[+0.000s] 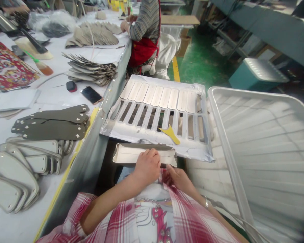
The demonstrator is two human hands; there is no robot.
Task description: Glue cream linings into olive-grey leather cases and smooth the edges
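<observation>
Across my lap lies a long, narrow folded piece [128, 154], cream inside with dark grey edges; its material looks like leather or card. My left hand [148, 165] is on top, fingers curled over its middle. At the lower right edge my right hand [176, 177] pinches the piece, thumb against the rim; part of those fingers is hidden below. Just beyond is a white slotted board [131, 130]. Its far row carries several cream rounded strips [157, 96], and a yellow forked piece [171, 134] rests on its near part.
Left, the white worktable [50, 98] bears grey panels [53, 125], stacked pale pieces [17, 175], a phone [91, 95] and a glue bottle [43, 67]. A large white bin [263, 135] stands right. Ahead, a person in a striped sleeve [144, 22] works at the table.
</observation>
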